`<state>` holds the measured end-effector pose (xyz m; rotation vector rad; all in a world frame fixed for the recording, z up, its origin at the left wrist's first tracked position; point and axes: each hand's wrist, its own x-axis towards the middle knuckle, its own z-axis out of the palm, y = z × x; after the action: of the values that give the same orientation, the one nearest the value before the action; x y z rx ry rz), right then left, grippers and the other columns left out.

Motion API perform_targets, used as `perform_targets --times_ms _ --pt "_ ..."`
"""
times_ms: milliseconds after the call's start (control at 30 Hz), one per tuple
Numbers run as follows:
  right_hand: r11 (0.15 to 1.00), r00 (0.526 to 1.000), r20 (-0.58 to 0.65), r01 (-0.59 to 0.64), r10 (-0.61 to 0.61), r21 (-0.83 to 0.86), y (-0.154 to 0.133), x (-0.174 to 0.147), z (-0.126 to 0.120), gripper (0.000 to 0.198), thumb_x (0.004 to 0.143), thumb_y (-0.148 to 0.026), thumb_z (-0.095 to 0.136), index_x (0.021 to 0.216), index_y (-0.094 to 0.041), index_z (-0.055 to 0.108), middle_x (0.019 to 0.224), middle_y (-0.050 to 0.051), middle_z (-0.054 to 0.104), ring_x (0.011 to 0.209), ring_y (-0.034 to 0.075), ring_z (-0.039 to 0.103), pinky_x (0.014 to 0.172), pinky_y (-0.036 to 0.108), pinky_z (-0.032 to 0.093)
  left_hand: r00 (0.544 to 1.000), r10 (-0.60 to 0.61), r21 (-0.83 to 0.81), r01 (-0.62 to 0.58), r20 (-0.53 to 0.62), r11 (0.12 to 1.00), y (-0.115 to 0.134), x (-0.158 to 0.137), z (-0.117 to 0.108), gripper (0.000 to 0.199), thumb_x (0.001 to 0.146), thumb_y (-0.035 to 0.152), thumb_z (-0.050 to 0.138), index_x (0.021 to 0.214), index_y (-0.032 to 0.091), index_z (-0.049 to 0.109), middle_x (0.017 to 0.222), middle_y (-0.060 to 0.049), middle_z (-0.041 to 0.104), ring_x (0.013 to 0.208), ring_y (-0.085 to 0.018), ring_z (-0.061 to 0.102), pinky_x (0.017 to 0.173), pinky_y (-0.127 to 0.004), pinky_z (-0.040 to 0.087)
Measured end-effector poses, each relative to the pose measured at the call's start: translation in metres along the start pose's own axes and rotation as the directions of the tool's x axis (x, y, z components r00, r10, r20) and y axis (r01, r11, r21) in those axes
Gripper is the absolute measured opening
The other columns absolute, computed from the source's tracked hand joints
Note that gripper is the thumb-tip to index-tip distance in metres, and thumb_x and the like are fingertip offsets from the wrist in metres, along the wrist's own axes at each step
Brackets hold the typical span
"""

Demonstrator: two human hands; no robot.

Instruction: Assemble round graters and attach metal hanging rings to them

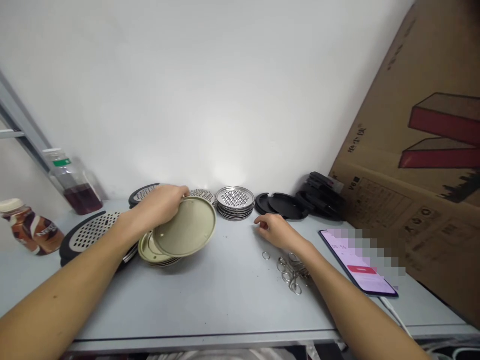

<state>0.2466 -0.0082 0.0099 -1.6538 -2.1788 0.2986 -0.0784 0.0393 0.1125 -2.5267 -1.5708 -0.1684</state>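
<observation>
**Beige disc lifted at left; right hand resting mid-surface**

One beige disc (185, 227) is held tilted by the left hand (161, 205), the fingers closed over its far rim. It is raised above one short stack of like beige discs (150, 252) lying on the grey surface (225, 295); the number in the stack cannot be counted.

The right hand (275, 231) is laid on the surface to the right of the disc, fingers loosely curled, nothing gripped. Just near of it one cluster of small metal rings (288, 272) is seen, with one ring (266, 256) lying apart to the left.

Along the far edge are noted: one stack of perforated metal discs (235, 202), and black round pieces (279, 205) with a further black pile (324, 195) to the right. At far left, two black-rimmed perforated pieces (90, 232) are seen, partly hidden by the forearm.

Two bottles are recorded at left: one clear with dark liquid (75, 182), one brown (32, 225). One phone (356, 260) lies at right, beside one cardboard box (420, 165).
</observation>
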Motion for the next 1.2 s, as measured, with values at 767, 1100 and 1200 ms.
perform_targets --times_ms 767,1100,1200 --pt "0.998 0.999 0.029 0.039 -0.038 -0.047 -0.003 0.000 0.009 0.025 0.082 -0.022 0.053 0.100 -0.016 0.070 0.085 0.008 0.071 0.077 0.019 0.062 0.070 0.024 0.040 0.984 0.180 -0.303 -0.172 0.000 0.937 0.111 -0.026 0.109 0.029 0.087 0.009 0.041 0.097 0.019 0.066 0.093 -0.011 0.060 0.095 -0.024 0.056 0.079 -0.034 0.044" --pt "0.993 0.994 0.002 0.111 -0.111 -0.034 -0.007 -0.001 0.017 0.025 0.082 -0.023 0.053 0.098 -0.016 0.070 0.084 0.007 0.068 0.074 0.017 0.059 0.070 0.024 0.041 0.978 0.194 -0.507 -0.203 -0.071 0.837 0.102 -0.025 0.107 0.028 0.086 0.014 0.047 0.100 0.021 0.069 0.095 -0.007 0.064 0.093 -0.021 0.060 0.085 -0.031 0.044" --pt "0.993 0.994 0.005 0.113 -0.113 -0.026 -0.008 -0.001 0.017 0.025 0.082 -0.023 0.053 0.099 -0.016 0.070 0.083 0.007 0.068 0.074 0.017 0.059 0.069 0.024 0.041 0.981 0.175 -0.540 -0.195 -0.088 0.819 0.103 -0.025 0.109 0.023 0.087 0.022 0.051 0.102 0.021 0.069 0.099 -0.007 0.065 0.095 -0.021 0.059 0.085 -0.031 0.044"
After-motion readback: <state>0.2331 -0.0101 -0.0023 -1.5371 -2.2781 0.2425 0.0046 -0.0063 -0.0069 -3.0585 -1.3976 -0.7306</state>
